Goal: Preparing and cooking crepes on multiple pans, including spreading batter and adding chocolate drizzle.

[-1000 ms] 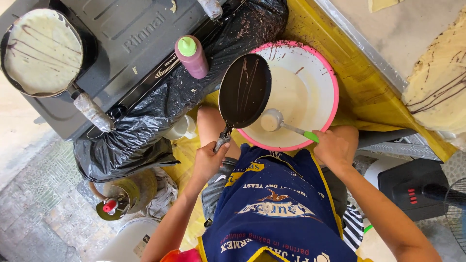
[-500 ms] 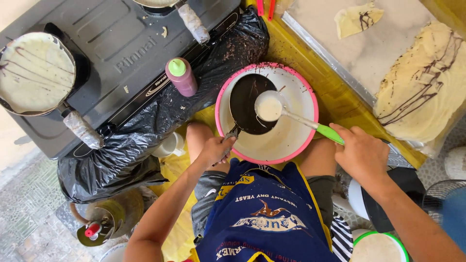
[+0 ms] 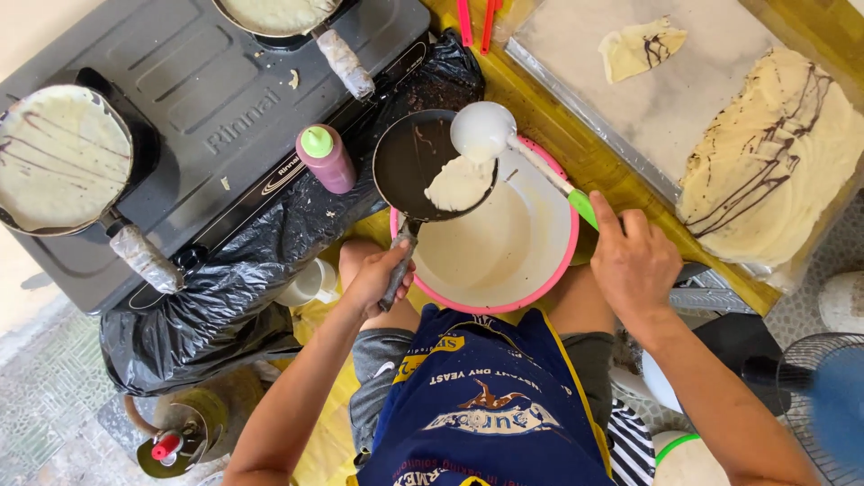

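Pan over pink bowl, left hand clamped on handle. Right hand closed on ladle, pouring batter. Batter runny; pan light, rigid; grip handle end, keep level.

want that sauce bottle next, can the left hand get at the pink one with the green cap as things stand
Probably not right away: the left hand is closed round the black pan's handle. The bottle stands upright and uncovered on the stove edge beside the pan, so the way looks free once that hand lets go.
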